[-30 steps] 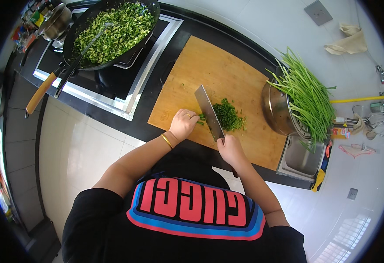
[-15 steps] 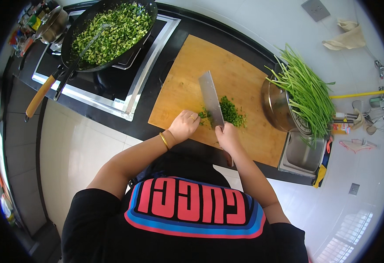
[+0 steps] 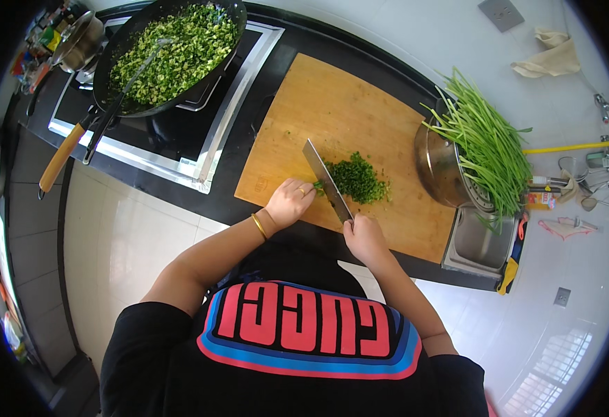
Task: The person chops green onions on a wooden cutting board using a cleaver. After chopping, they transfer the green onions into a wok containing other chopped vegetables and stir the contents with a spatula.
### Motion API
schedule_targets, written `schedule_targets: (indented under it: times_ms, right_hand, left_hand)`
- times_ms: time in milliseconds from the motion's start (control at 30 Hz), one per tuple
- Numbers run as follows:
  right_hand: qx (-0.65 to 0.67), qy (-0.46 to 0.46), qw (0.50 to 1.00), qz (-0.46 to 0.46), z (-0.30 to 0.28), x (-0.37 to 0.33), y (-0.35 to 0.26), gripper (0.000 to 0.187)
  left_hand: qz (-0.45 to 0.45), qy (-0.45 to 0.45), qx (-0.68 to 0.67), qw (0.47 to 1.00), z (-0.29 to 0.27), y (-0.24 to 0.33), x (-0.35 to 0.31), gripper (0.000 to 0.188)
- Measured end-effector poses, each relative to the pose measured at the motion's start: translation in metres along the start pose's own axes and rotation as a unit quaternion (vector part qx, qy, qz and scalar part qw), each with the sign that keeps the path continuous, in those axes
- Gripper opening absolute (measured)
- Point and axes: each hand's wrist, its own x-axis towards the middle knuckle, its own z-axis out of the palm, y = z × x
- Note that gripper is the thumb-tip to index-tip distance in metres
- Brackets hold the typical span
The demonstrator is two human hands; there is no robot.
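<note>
A wide-bladed cleaver (image 3: 328,182) stands over the wooden chopping board (image 3: 311,104), its handle gripped in my right hand (image 3: 366,238). To the left of the blade, my left hand (image 3: 290,203) rests on the board with its fingers curled over a short end of garlic chives (image 3: 318,186); most of that end is hidden under the fingers. A mound of finely chopped chives (image 3: 360,179) lies against the blade's right side. My left hand wears a ring, and a gold bangle (image 3: 259,226) circles the wrist.
At right, long uncut chives (image 3: 485,146) lie across a steel pot (image 3: 435,167), beside a small sink (image 3: 484,240). Upper left, a wok (image 3: 120,55) full of chopped greens with a ladle (image 3: 137,73) sits on the hob, near a lidded saucepan (image 3: 78,42).
The cleaver blade has come down and its far end has swung nearer and left, closer to my left hand. Both hands keep nearly the same places.
</note>
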Motion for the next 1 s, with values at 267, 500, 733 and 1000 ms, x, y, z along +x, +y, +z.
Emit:
schedule_targets:
  times_ms: [267,500,733,1000]
  right_hand:
    - [-0.013,0.026,0.998,0.048,0.025,0.031,-0.022,0.022]
    - [0.156,0.038,0.987,0.018,0.008,0.033,-0.001,0.024]
    - [0.110,0.015,0.994,0.021,0.001,0.008,0.002,0.027]
    - [0.108,0.033,0.993,0.018,0.003,0.002,0.001,0.026]
  left_hand:
    - [-0.003,0.023,-0.016,1.000,0.004,-0.001,0.000,0.019]
    - [-0.217,0.097,-0.227,0.944,-0.003,0.001,0.007,0.009]
    - [-0.388,0.038,-0.325,0.862,-0.021,-0.019,0.003,0.014]
    - [-0.274,-0.051,-0.105,0.954,-0.014,-0.001,0.012,0.014]
